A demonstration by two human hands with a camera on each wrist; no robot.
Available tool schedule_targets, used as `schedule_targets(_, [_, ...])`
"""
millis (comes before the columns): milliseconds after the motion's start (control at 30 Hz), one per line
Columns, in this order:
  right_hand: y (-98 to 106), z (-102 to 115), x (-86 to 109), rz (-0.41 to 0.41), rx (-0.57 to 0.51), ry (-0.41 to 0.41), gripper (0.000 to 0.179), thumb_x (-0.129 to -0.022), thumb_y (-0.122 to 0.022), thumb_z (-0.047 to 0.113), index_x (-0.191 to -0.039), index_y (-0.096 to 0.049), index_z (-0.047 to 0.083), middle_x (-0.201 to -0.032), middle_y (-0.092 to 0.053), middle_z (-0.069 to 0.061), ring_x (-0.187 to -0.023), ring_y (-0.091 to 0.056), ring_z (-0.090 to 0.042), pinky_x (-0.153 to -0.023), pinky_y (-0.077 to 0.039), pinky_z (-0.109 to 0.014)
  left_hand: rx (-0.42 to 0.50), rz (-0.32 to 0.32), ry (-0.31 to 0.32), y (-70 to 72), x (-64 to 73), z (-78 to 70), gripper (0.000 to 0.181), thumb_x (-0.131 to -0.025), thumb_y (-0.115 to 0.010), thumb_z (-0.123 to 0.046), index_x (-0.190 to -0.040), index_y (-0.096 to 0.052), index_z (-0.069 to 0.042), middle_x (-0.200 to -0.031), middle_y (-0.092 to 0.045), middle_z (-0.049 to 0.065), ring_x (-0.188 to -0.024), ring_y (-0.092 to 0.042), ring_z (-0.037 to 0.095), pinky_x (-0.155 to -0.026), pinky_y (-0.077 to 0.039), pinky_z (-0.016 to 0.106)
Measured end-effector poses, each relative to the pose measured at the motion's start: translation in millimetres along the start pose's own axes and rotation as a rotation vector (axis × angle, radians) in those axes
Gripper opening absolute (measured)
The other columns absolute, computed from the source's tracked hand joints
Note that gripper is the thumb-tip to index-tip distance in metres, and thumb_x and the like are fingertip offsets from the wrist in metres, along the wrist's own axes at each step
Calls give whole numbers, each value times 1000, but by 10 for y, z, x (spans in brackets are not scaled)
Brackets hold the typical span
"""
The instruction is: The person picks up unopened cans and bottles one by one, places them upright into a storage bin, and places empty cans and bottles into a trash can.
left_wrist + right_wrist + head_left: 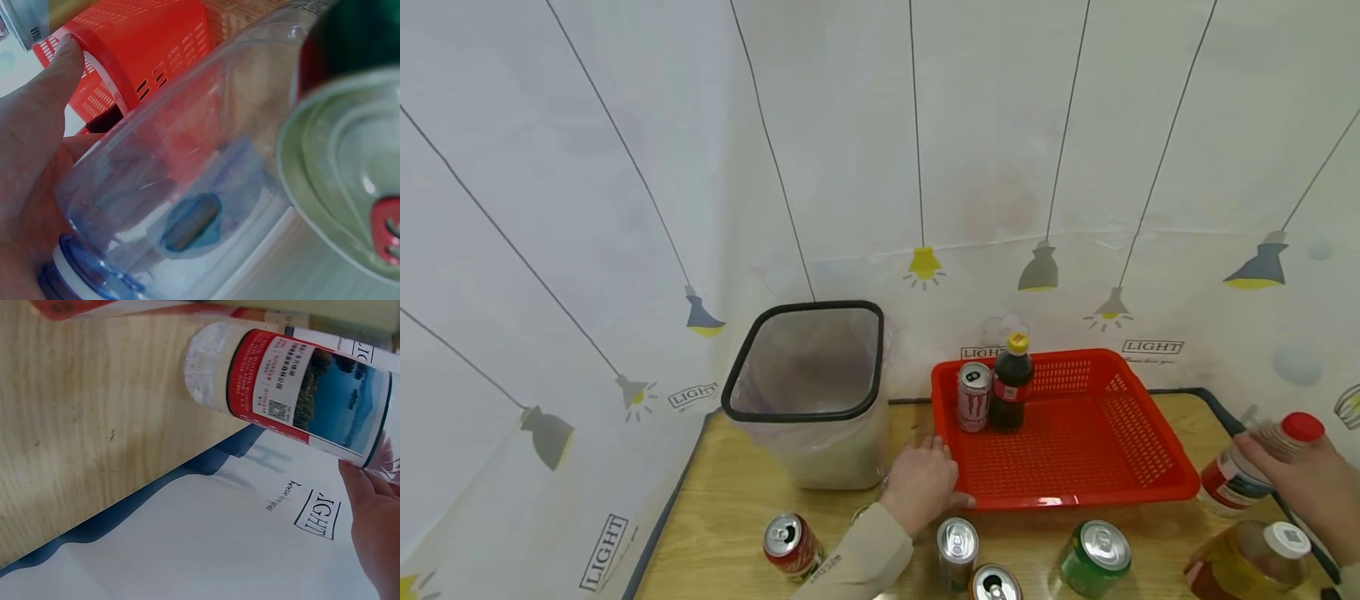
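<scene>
At the front left corner of the red basket (1075, 492), my left hand (921, 483) grips the rim. In the left wrist view, a clear plastic bottle (187, 162) with a blue cap is close by the palm. My right hand (1296, 475) holds a clear bottle (294, 394) with a red cap and a lake picture on its label, tilted beyond the basket's right side. Inside the basket, a pink can (974, 398) and a cola bottle (1011, 387) with a yellow cap stand side by side at the left.
A lined waste bin (805, 417) stands left of the basket. Along the front are a red can (792, 546), a silver-topped can (958, 546), a brown-rimmed can (995, 585), a green can (1095, 558) and a white-capped bottle of amber drink (1247, 562). Printed sheeting (850, 125) surrounds the table.
</scene>
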State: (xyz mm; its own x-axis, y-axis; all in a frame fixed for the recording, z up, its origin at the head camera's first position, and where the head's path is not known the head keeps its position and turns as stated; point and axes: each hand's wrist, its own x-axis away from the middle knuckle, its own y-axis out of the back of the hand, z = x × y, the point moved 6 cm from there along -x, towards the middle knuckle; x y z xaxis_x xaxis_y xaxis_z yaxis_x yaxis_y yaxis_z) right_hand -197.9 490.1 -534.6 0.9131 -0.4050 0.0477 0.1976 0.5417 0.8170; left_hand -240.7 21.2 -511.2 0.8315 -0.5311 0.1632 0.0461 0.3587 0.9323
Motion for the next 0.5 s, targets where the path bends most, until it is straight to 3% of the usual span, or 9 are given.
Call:
schedule_targets(67, [-6, -28, 44, 20, -23, -42, 94, -103, -52, 57, -146, -22, -22, -139, -33, -53, -120, -40, -70, -91, -42, -78, -2, 12, 2, -6, -3, -3, 85, -86, -54, -81, -140, -67, -17, -145, -62, 3, -133, -59, 19, -106, -49, 40])
schedule_targets(133, [-2, -26, 97, 2, -72, -31, 88, -105, -51, 52, -146, -25, -21, -140, -34, -52, -121, -40, -71, -92, -40, -79, 2, 20, 1, -13, -3, -6, 85, -86, -54, -81, -141, -67, -16, -145, -61, 3, -133, -58, 19, -106, -49, 41])
schedule_targets(267, [94, 23, 209, -189, -225, -7, 67, -106, -57, 30, -148, -32, -15, -143, -40, -47, -127, -41, -65, -107, -34, -73, 11, 18, -4, -16, 8, -11, 86, -86, -54, -81, -140, -67, -15, -145, -61, 4, -133, -58, 20, -106, -49, 40])
schedule_targets(333, [177, 49, 275, -336, -293, 3, 66, -102, -62, 18, -154, -30, -5, -146, -42, -39, -133, -46, -48, -119, -31, -57, 13, 6, -6, -11, 16, -9, 86, -86, -54, -81, -140, -68, -15, -144, -62, 4, -132, -59, 20, -106, -50, 40])
schedule_targets(367, [217, 62, 306, -388, -309, 5, 66, -100, -63, 15, -155, -31, -2, -144, -47, -33, -133, -50, -33, -121, -30, -47, 12, 2, -6, -7, 21, -6, 86, -86, -54, -81, -139, -68, -15, -144, -63, 5, -132, -59, 20, -105, -50, 40])
schedule_targets(433, [306, 97, 367, -486, -333, 37, 70, -97, -66, 11, -158, -31, 7, -137, -54, -5, -123, -48, -3, -118, -27, -28, 14, -6, -5, 0, 26, 1, 85, -86, -55, -80, -138, -68, -14, -143, -63, 5, -132, -60, 21, -104, -51, 40])
schedule_targets(500, [390, 143, 424, -542, -335, 78, 64, -96, -66, 9, -154, -38, 6, -120, -50, 22, -105, -38, 16, -109, -29, -16, 16, -13, -6, 6, 30, 5, 85, -86, -55, -80, -138, -69, -14, -142, -64, 5, -131, -60, 21, -103, -51, 41])
